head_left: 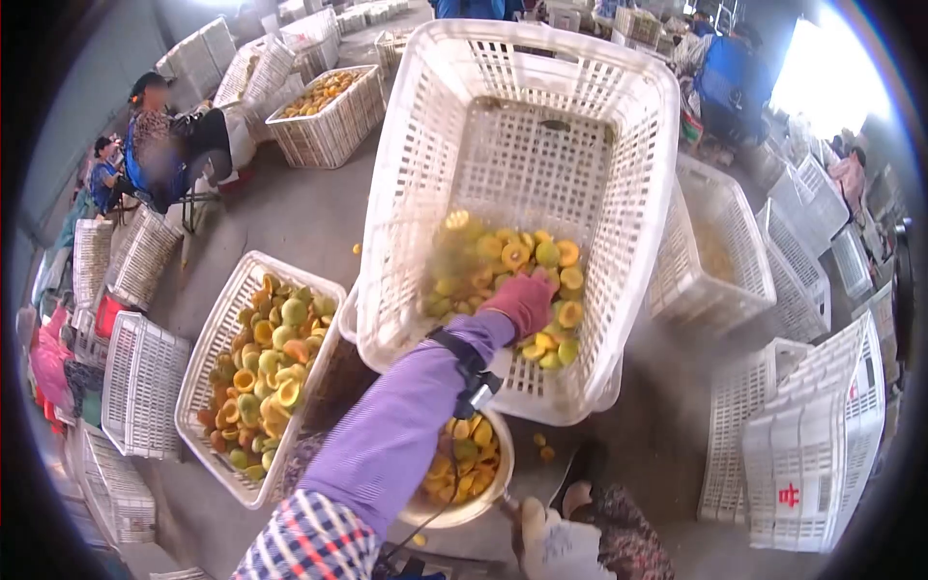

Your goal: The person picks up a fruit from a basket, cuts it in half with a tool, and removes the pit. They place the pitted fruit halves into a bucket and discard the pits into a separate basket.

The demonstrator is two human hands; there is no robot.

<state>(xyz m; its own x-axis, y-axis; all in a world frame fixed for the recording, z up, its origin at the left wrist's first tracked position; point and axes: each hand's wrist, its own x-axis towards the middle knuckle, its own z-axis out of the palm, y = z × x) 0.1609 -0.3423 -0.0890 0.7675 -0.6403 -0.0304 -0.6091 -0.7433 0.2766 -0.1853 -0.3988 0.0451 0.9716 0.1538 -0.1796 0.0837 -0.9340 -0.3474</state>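
Note:
My left hand [527, 304], in a reddish glove below a purple sleeve, reaches into the tilted white plastic crate [411, 184]. It touches halved yellow-green apricots [515, 255] heaped at the crate's near end; its fingertips are hidden among the fruit. My right hand [561, 546], in a white glove, is low in the view beside a patterned trouser leg. Its fingers are curled near a small handle-like piece, which I cannot identify. Between the hands, under my left forearm, stands a round pale basin [503, 478] of apricot halves.
Another crate [217, 387] full of apricot halves is at the left. Stacked white crates [812, 435] stand at the right and more [145, 382] at the left. A seated person [169, 145] is at the upper left. Loose fruit [546, 452] lies on the floor.

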